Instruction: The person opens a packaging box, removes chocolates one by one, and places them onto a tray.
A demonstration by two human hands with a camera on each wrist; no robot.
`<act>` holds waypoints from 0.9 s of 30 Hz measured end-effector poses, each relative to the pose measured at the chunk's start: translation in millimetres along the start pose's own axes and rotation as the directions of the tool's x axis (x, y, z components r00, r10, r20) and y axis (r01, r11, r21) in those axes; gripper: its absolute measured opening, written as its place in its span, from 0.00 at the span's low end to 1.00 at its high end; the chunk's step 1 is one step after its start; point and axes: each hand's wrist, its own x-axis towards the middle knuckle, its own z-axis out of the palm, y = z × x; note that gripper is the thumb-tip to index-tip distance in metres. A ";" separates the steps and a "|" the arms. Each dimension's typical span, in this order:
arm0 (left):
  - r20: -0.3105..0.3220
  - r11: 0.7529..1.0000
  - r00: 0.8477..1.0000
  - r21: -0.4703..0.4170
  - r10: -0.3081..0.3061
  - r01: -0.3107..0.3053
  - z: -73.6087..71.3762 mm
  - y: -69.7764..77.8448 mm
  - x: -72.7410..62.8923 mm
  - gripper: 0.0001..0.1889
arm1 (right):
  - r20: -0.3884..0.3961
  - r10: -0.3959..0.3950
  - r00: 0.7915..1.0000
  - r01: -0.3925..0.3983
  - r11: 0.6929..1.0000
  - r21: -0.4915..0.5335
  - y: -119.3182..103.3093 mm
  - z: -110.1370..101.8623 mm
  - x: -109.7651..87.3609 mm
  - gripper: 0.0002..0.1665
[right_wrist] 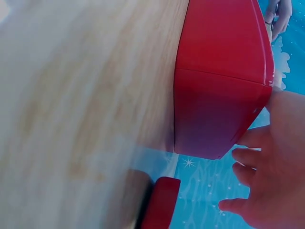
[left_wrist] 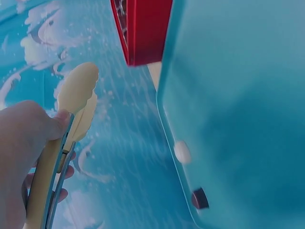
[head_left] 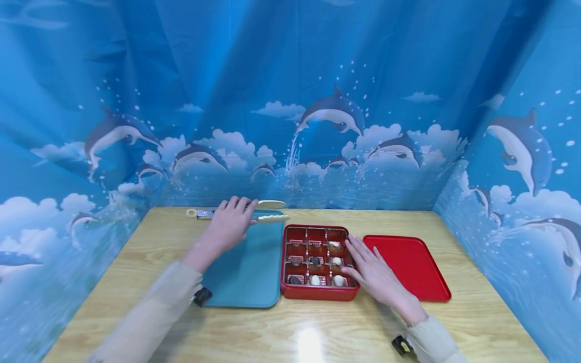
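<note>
Head view, scalloped tongs (head_left: 271,204), gridded box (head_left: 320,293)

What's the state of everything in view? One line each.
Tongs, tips apart, gripped
Left hand, holding the tongs
Right hand, fingers extended, touching the box's right side
Box, uncovered, sweets in several compartments
Lid, off, lying flat
Tray, lying flat, a white piece and a dark piece on it

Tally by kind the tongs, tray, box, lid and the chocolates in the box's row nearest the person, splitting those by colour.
Tongs: 1
Teal tray: 1
Red divided box: 1
Red lid: 1
Dark chocolate: 1
White chocolates: 2
Total: 7
</note>
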 end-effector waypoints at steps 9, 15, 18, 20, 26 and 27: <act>0.007 0.997 0.997 0.022 0.072 -0.072 -5.8 29.9 22.2 0.27 | 0.025 0.005 1.000 -0.004 0.999 -0.052 -2.5 -4.8 -8.2 0.47; 0.022 0.986 0.986 0.028 0.165 -0.165 -13.2 51.3 42.7 0.26 | 0.038 0.009 0.999 -0.006 0.998 -0.059 -4.2 -5.0 -10.0 0.47; 0.056 0.976 0.975 0.037 0.213 -0.215 -16.7 61.4 53.5 0.26 | 0.031 0.005 0.999 -0.004 0.999 -0.054 -4.4 -4.3 -10.2 0.46; 0.075 0.967 0.967 0.047 0.245 -0.249 -18.2 67.4 60.6 0.25 | 0.028 0.003 1.000 -0.001 0.999 -0.052 -4.3 -3.9 -10.3 0.46; 0.071 0.935 0.941 0.110 0.331 -0.337 -21.1 81.5 81.1 0.21 | 0.029 -0.003 1.000 0.005 0.998 -0.057 -3.4 -3.1 -10.6 0.46; 0.069 0.929 0.937 0.123 0.343 -0.349 -21.4 83.6 84.6 0.21 | 0.029 -0.004 1.000 0.005 0.998 -0.059 -3.4 -3.3 -10.7 0.46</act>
